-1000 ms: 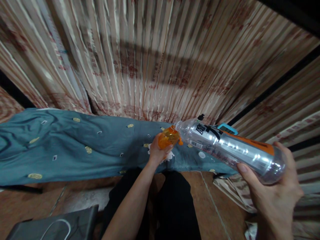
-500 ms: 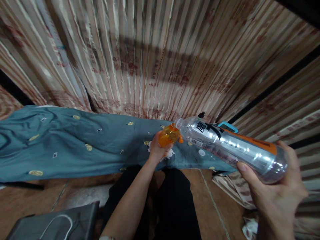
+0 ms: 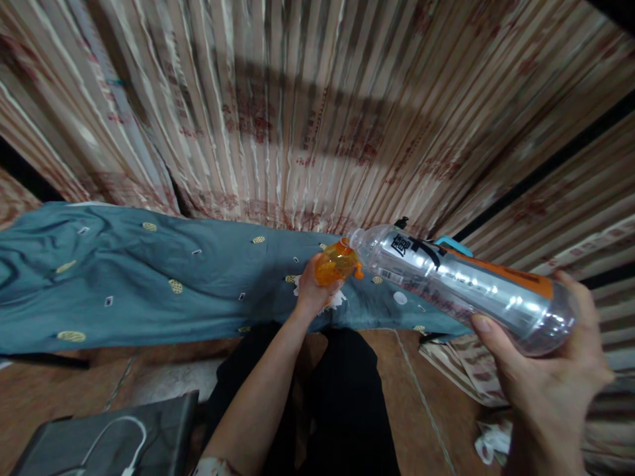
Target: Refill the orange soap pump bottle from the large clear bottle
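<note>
My left hand [image 3: 311, 284] is wrapped round a small orange see-through bottle [image 3: 333, 263], whose open mouth points up and to the right. My right hand [image 3: 550, 377] grips the base of a large clear plastic bottle [image 3: 466, 284] with a silver and orange label. That big bottle lies tilted, its neck at the mouth of the orange one; whether liquid flows between them I cannot tell. An orange piece [image 3: 358, 271] shows just beside the small bottle. Under my left hand, white tissue [image 3: 336, 301] lies on the teal cloth [image 3: 198, 284].
A white round cap [image 3: 400, 298] rests on the cloth. Behind the big bottle are a light-blue object [image 3: 454, 246] and a small black piece [image 3: 401, 223]. Pleated curtains [image 3: 278, 119] hang behind. A grey seat [image 3: 114, 436] with a white cable stands at lower left; a white bag [image 3: 493, 443] lies lower right.
Both hands keep their holds, and the bottles stay mouth to mouth. The view has shifted slightly, with the cloth a little higher in the picture.
</note>
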Available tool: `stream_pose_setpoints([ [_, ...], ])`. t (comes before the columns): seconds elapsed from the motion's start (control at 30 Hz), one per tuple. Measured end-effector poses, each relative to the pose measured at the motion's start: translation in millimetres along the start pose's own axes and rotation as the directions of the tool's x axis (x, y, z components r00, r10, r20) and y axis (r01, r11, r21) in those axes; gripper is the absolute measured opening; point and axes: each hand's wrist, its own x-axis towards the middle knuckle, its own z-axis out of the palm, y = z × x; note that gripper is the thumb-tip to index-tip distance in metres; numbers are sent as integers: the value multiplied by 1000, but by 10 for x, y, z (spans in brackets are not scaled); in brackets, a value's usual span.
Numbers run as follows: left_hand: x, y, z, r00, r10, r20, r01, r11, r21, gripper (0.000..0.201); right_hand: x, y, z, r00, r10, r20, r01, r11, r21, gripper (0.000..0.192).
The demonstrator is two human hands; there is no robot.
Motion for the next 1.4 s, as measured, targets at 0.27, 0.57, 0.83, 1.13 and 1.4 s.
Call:
stream_pose_setpoints([
  [0.27, 5, -18, -2, 1000, -2, -10, 2, 1000, 2, 63, -1, -10, 12, 1000, 4, -2, -4, 1000, 5, 107],
  [0.57, -7, 5, 3, 1000, -11, 3, 11, 1000, 24, 66, 15, 15, 9, 999, -49, -15, 49, 999, -7, 105],
  [0.83, -1, -61, 0, 1000, 2, 14, -2, 1000, 4, 73, 13, 51, 16, 995, -95, -21, 96, 995, 23, 101],
  [1.13, -5, -23, -15, 1000, -1, 15, 1, 1000, 12, 75, 33, 0, 20, 996, -84, -14, 84, 996, 18, 101],
  [1.4, -7, -68, -13, 1000, 6, 14, -6, 1000, 26, 74, 26, 17, 21, 997, -77, -11, 78, 996, 33, 102],
])
